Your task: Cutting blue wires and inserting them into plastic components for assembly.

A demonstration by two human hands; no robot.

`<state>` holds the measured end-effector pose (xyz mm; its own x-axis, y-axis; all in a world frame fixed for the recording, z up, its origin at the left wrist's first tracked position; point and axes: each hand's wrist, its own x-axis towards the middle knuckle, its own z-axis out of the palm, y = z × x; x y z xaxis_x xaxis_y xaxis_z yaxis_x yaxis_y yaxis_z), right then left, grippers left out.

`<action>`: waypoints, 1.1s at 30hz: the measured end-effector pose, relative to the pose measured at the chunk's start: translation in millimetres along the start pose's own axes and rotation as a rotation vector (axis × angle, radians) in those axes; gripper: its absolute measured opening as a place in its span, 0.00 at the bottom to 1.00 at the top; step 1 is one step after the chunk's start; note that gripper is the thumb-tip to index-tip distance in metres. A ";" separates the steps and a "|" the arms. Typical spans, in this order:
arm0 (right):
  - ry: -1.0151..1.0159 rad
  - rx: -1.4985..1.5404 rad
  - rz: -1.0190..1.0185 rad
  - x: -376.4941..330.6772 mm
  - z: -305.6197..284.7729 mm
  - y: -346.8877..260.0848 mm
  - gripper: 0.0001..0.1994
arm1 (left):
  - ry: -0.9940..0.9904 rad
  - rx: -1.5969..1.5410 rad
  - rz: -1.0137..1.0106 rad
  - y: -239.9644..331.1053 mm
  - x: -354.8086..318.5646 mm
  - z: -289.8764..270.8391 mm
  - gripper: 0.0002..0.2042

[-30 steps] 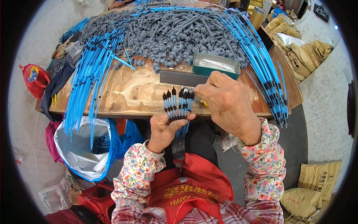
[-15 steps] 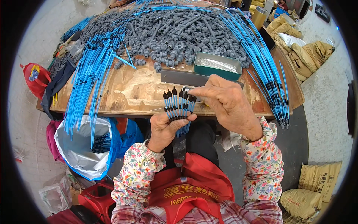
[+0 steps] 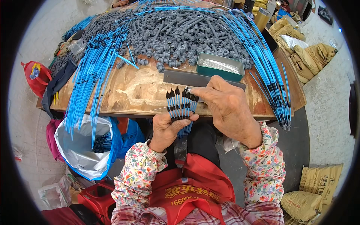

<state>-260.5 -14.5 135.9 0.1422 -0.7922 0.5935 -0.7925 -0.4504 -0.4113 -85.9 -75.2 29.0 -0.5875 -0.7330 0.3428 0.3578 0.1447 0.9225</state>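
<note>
Blue tubes (image 3: 180,112) with black tips: a fanned bunch of them sits in my left hand (image 3: 167,129), held over the near edge of the bench (image 3: 142,90), tips up, tails hanging below the edge toward my lap.

Head view:
- Left hand closed around the bunch, thumb across the front pinning the tubes in a flat row.
- Right hand (image 3: 228,107) pinched narrow, thumb and forefinger on a small pale piece at the black tip of a tube on the right side of the fan. Can't tell what the piece is, too small.
- Grey fittings (image 3: 176,37) heaped over the far half of the bench. Green tray (image 3: 220,66) just beyond my right hand, grey flat bar (image 3: 195,79) lying in front of it.
- Long blue tubes also laid in sheaves along the left (image 3: 90,78) and right (image 3: 270,78) edges.
- White bag (image 3: 80,150) hangs below the near left corner.

Judgement: I'm mid-step, working the tips one at a time across the fan. Next move needs the bunch kept flat and steady, then a fine pinch lined up on the neighbouring tip without knocking the others out of row.
</note>
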 end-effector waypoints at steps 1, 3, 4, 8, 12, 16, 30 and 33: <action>0.003 0.006 0.004 0.4 0.6 -0.2 0.12 | 0.000 -0.004 -0.003 0.3 0.2 0.1 0.09; 0.026 0.010 0.000 1.2 4.4 -0.9 0.12 | 0.003 -0.011 -0.011 0.0 0.1 -0.6 0.09; 0.049 0.013 -0.004 1.5 6.4 -1.2 0.12 | 0.004 -0.009 -0.011 0.0 0.1 -0.9 0.09; 0.065 0.093 -0.002 1.7 10.7 3.0 0.11 | 0.014 -0.012 -0.012 0.8 0.2 -1.2 0.09; 0.052 0.245 0.008 3.4 12.5 10.2 0.09 | 0.010 -0.015 -0.011 0.3 0.2 -3.3 0.09; -0.028 0.488 0.177 4.8 8.7 17.3 0.08 | -0.005 -0.039 -0.038 2.5 0.4 -3.2 0.09; -0.081 0.432 0.185 8.7 4.0 13.0 0.09 | -0.013 0.032 -0.022 2.9 0.9 -4.5 0.08; -0.078 0.489 0.282 8.3 4.7 10.6 0.09 | -0.013 0.048 -0.012 1.9 0.8 -4.7 0.08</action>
<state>-264.9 -27.8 133.2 0.0225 -0.9292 0.3690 -0.4418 -0.3403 -0.8300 -82.2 -78.6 30.2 -0.6012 -0.7263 0.3333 0.3154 0.1676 0.9341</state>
